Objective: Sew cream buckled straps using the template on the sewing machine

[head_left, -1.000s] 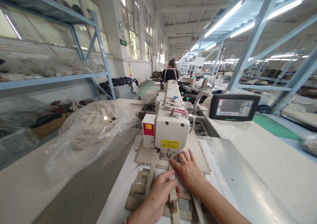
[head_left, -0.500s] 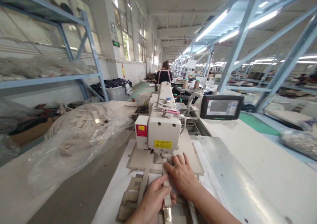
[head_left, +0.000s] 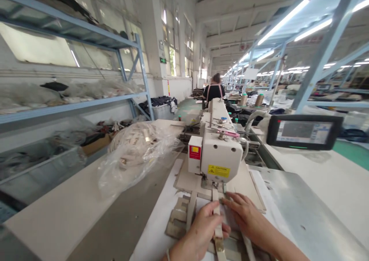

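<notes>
A narrow beige strap [head_left: 215, 195] runs from under the head of a white sewing machine [head_left: 220, 153] toward me, a shiny gold-coloured metal piece [head_left: 219, 245] on its near part. My left hand [head_left: 200, 228] is closed around the strap, thumb on top and fingertips showing on its right side. Beside it, my right hand [head_left: 249, 216] lies low with fingers stretched forward, their tips at the strap's right edge just before the needle area. Beneath both hands is a flat beige template [head_left: 187, 180] on white sheet material [head_left: 152, 222].
A clear plastic bag of beige straps [head_left: 138, 149] lies on the table at left. The control screen [head_left: 304, 132] stands at right. Blue shelving [head_left: 141, 76] holds bagged goods. Another person [head_left: 213, 90] sits farther ahead, and thread cones [head_left: 258, 99] stand behind the machine.
The view has turned left, so everything sits farther right. My right hand's fingers have drawn back slightly from the machine head and lie lower. My left hand keeps its hold on the strap.
</notes>
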`<state>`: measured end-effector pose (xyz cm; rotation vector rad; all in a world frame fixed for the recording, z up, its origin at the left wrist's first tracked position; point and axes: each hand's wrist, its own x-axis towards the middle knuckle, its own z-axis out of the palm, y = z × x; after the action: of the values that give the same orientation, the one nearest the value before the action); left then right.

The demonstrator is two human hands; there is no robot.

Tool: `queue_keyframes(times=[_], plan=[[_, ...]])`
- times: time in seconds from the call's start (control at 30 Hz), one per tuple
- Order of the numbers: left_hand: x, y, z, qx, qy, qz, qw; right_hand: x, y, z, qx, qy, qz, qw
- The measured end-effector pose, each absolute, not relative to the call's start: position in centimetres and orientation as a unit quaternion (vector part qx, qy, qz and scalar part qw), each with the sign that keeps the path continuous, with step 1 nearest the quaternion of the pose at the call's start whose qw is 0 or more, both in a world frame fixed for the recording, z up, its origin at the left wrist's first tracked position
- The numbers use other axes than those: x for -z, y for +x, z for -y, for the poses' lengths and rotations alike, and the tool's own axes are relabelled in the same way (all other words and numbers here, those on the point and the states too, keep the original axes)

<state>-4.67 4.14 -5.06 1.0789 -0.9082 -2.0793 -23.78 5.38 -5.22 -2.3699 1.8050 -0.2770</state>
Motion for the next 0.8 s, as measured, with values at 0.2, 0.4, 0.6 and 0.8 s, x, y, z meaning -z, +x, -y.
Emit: queue_keyframes(times=[0.2, 0.4, 0.6, 0.8], plan=[[4.7, -4.5, -4.2, 0.795, 0.400, 0.338, 0.305, 5.5, -26.4, -9.6, 0.088, -0.802, -0.580, 0.115], [5.2, -4.9, -3.9, 0.792, 0.389, 0.351, 0.313, 4.6, -26.4, -11.2, 0.081, -0.798, -0.580, 0.141], [4.8, -6.1, -3.4, 0.793, 0.389, 0.360, 0.300, 4.2, -27.0, -11.5, 0.103, -0.776, -0.607, 0.136], [5.2, -4.1, -3.9, 0.778, 0.368, 0.407, 0.306, 5.6, -28.7, -13.0, 0.111, -0.781, -0.598, 0.145]])
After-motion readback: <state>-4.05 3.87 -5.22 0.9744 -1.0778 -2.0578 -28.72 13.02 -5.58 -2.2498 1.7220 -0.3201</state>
